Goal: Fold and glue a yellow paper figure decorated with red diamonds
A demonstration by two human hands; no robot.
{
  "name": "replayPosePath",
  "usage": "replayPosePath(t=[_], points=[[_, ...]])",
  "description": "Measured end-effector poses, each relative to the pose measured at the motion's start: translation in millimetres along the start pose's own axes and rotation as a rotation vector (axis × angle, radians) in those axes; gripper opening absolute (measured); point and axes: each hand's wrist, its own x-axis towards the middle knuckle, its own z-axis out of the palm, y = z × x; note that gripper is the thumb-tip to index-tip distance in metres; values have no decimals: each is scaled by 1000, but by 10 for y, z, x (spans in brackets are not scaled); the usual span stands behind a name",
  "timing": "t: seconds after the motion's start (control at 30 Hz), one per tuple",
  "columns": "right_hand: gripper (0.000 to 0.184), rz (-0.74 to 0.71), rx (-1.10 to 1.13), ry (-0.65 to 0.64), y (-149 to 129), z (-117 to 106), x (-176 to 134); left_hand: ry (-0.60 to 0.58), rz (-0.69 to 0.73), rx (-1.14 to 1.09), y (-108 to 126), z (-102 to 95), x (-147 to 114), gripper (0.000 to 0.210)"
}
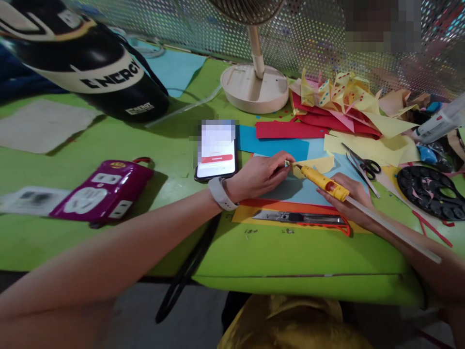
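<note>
My right hand (pixel 347 191) grips a yellow hot glue gun (pixel 319 182), with a long pale glue stick (pixel 395 230) sticking out of its back end. The gun's dark nozzle points left and touches or nearly touches a pale yellow paper piece (pixel 319 165). At the left end of that paper, the fingers of my left hand (pixel 263 174) are closed on it. Under both hands lie light blue paper sheets (pixel 290 189). A utility knife (pixel 301 217) with an orange cord rests just in front, on orange and yellow paper.
A lit phone (pixel 217 150) lies left of the papers, near a purple power strip (pixel 105 191). Behind stand a fan base (pixel 254 89) and a large black bottle (pixel 109 72). Scissors (pixel 363 162), a black palette (pixel 432 191) and piled paper scraps (pixel 337 106) occupy the right.
</note>
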Motion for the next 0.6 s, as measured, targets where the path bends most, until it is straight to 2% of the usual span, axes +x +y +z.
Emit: replayPosePath(t=[0.27, 0.6], points=[[7, 3, -1, -22, 46, 13, -20, 26, 11, 4, 8, 12, 5, 25], [8, -13, -28, -13, 74, 20, -31, 13, 11, -15, 0, 17, -1, 25]])
